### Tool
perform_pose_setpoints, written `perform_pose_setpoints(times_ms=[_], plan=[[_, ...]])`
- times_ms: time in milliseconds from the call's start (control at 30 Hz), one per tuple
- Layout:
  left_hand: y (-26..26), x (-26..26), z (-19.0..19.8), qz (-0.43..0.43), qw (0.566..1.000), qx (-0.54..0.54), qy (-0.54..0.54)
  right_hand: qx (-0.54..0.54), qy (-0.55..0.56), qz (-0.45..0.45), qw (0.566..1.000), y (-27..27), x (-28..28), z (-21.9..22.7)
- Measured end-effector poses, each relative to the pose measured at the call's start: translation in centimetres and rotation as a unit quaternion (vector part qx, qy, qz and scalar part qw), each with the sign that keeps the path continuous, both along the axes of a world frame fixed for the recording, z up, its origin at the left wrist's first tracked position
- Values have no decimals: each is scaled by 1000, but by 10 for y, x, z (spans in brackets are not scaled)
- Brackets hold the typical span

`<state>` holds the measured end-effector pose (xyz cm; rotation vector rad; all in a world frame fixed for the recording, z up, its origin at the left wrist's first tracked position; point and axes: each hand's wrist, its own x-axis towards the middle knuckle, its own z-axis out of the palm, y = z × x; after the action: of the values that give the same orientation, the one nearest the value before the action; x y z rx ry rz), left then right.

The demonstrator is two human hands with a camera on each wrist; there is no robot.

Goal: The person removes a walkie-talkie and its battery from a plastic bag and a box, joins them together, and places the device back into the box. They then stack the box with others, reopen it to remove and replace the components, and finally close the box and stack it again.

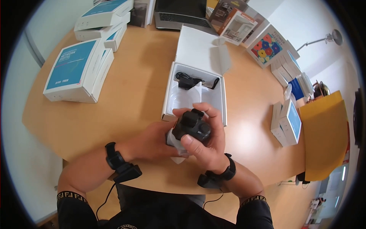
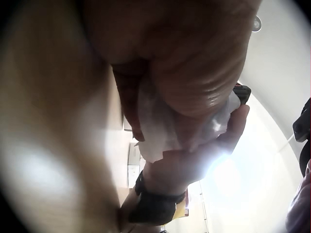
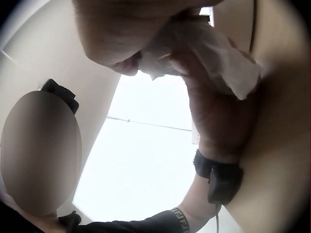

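In the head view a black device (image 1: 192, 126) with knobs, partly in a translucent white wrap (image 1: 176, 144), is held between both hands over the table's near edge. My left hand (image 1: 152, 140) grips its wrapped lower part from the left. The right hand (image 1: 209, 143) holds it from the right, thumb on its near side and fingers round the far side. Wrap (image 2: 158, 121) shows between the hands in the left wrist view, and the same wrap (image 3: 214, 56) in the right wrist view. Hands hide the device's underside.
Just beyond the hands stands an open white box (image 1: 223, 97) with a black adapter and cable (image 1: 187, 82) inside. Blue-and-white boxes (image 1: 70, 65) are stacked at the left, more boxes (image 1: 290, 120) at the right. A laptop (image 1: 183, 17) and books (image 1: 238, 26) stand behind.
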<state>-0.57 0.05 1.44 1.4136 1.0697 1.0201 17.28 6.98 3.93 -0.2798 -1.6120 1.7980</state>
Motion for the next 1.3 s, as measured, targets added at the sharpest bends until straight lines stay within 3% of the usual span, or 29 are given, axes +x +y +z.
perform_pose_setpoints(times_ms=[33, 100, 167, 200, 300, 400, 467, 633, 833, 1033, 1100, 1233, 1300], plan=[[0, 1, 2, 0, 1000, -8, 4, 0, 2, -8, 1000, 5, 1, 0], [1, 1, 1, -8, 1000, -15, 10, 100, 69, -61, 991, 18, 6, 1], [3, 1, -8, -5, 999, -46, 11, 85, 129, -117, 981, 32, 11, 14], [2, 0, -6, 1, 997, -73, 25, 142, 89, -189, 968, 42, 15, 22], [2, 2, -21, 23, 998, -33, -43, 56, 98, -310, 944, 72, 32, 36], [4, 0, -9, 21, 998, -49, -39, 29, 51, -352, 934, 98, 62, 25], [6, 0, -11, 37, 998, -37, -40, 71, -117, -414, 900, 106, 82, 13], [7, 4, -26, 71, 994, -20, -81, 117, -316, -386, 859, 104, 111, -17], [8, 1, -20, 74, 993, -80, -35, 90, -306, -365, 875, 105, 115, -26], [11, 1, -30, 93, 994, -15, -52, 85, -322, -353, 875, 116, 120, -34], [9, 1, -26, 86, 994, -29, -64, 156, -365, -352, 848, 119, 124, -36], [11, 2, -26, 96, 986, -20, -133, 179, -375, -350, 840, 122, 125, -36], [8, -1, -12, 84, 992, -67, -68, 344, -443, -421, 713, 119, 118, -27]])
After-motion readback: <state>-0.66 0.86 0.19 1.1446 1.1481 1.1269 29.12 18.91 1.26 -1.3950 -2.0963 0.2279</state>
